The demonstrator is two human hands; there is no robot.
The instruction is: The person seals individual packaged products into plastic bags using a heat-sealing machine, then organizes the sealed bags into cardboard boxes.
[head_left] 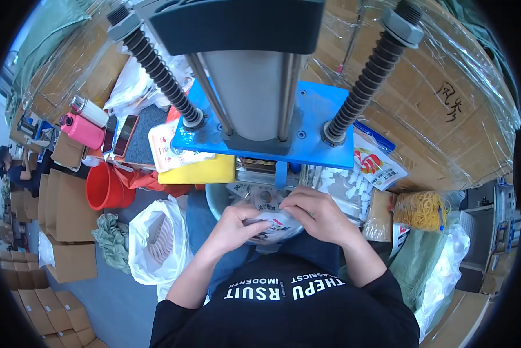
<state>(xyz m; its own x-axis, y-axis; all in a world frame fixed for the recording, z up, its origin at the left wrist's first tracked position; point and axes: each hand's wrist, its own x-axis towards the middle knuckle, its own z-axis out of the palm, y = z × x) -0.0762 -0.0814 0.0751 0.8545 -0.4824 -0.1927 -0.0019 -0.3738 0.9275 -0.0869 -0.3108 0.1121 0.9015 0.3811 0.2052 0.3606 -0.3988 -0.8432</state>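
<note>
My left hand (235, 227) pinches the near left side of a clear printed plastic bag (279, 231), thumb laid across it. My right hand (320, 214) is closed at the bag's right edge, fingers bent and pressed together. Both hands are over a pale round basin (215, 200) between the knees, with more printed plastic inside it. Just beyond the hands stands a press with a blue plate (324, 152), a grey cylinder (250, 95) and two spring-wrapped posts. What the bag contains cannot be made out.
A yellow block (198, 170) lies left of the press. Small white pieces (337, 184) lie right of it. On the floor at left are a white sack (141, 246) and a red bucket (105, 188). Yellow rubber bands (418, 210) sit at right. Large cartons (428, 110) stand behind.
</note>
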